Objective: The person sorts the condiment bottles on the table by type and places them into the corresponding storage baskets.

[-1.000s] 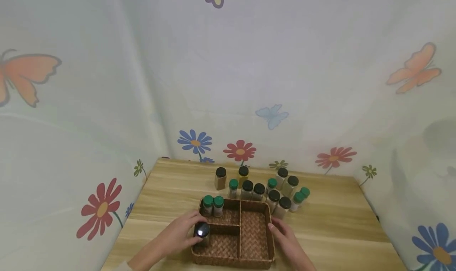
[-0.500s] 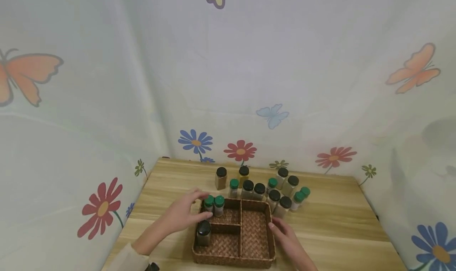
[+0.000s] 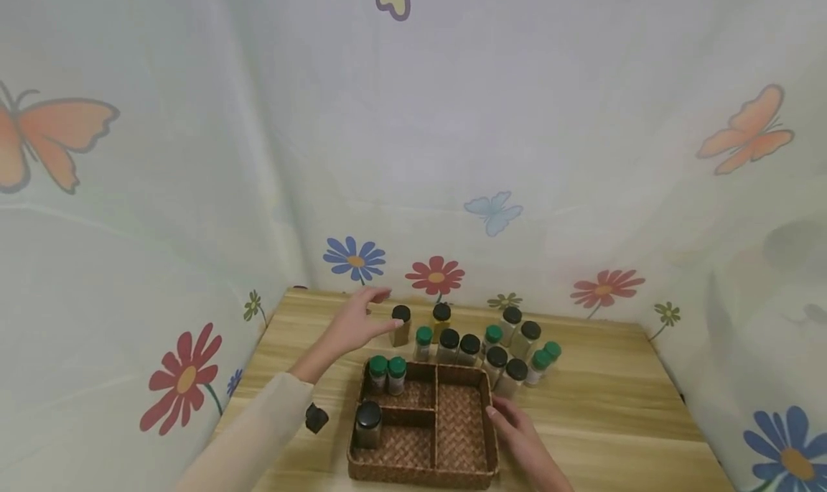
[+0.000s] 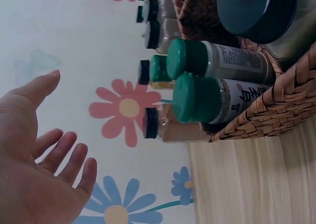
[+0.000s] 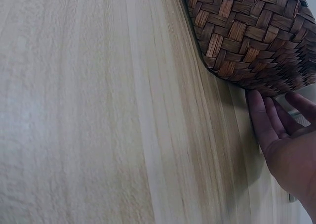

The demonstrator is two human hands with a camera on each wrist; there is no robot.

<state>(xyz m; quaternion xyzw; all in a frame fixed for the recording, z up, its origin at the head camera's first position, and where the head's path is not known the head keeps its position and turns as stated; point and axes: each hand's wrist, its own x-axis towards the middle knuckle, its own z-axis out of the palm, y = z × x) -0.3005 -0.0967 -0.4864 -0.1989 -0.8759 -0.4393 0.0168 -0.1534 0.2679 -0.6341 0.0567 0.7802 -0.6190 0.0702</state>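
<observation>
My left hand (image 3: 362, 323) is reached out over the back left of the table, fingers apart and nothing in them. Just at its thumb stands a black-capped spice jar (image 3: 402, 336) with brown contents; the left wrist view shows a gap between hand and jars. My right hand (image 3: 520, 434) touches the right outer wall of a woven basket (image 3: 423, 475), its fingers fairly straight in the right wrist view. Two green-capped spice jars (image 4: 197, 98) stand in the basket's back left compartment. A larger black-capped jar (image 3: 368, 426) is upright in the front left one.
Behind the basket, several black- and green-capped jars (image 3: 449, 346) stand in a loose group reaching right. A small dark object (image 3: 316, 418) shows beside the left sleeve. Flowered cloth (image 3: 413, 154) encloses the wooden table (image 3: 601, 398) at the back and sides.
My left hand has let go of the black-capped jar in the front left compartment and moved away over the green caps to the brown jar at the back. The right hand stays put.
</observation>
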